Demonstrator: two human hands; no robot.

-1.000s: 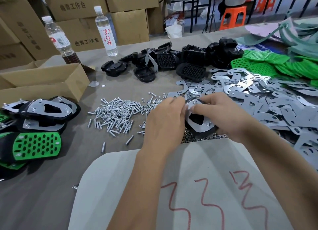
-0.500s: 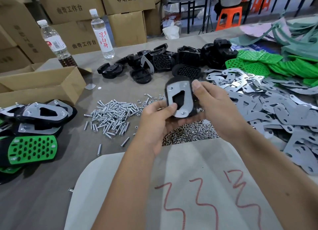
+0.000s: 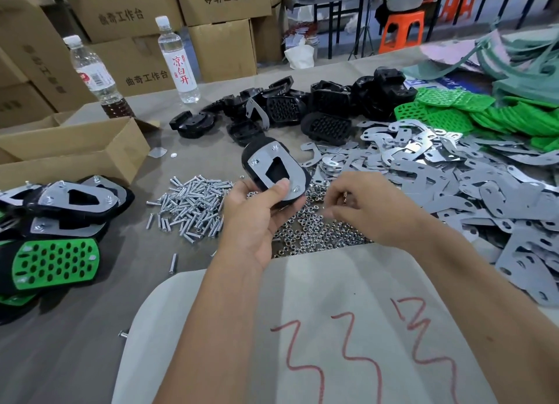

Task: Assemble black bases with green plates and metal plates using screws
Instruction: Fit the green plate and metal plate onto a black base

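My left hand point(image 3: 257, 219) grips a black base point(image 3: 251, 169) from below, its thumb pressing on the metal plate point(image 3: 287, 169) screwed to the top. My right hand point(image 3: 372, 210) hovers over the pile of nuts point(image 3: 317, 234), fingers curled, pinching what looks like a small nut. Loose screws point(image 3: 193, 204) lie in a heap left of the hands. Spare black bases point(image 3: 317, 107) are piled at the back, green plates point(image 3: 453, 113) at the back right, and metal plates point(image 3: 453, 173) spread across the right.
Finished assemblies point(image 3: 60, 204) are stacked at the left edge, one showing its green plate point(image 3: 54, 263). An open cardboard box point(image 3: 75, 149) and two bottles point(image 3: 178, 62) stand behind them. A white sheet with red marks point(image 3: 332, 313) covers the near table.
My right hand let go of the assembly and dropped to the nut pile. My left hand keeps the base alone and has tilted it, plate facing up and away.
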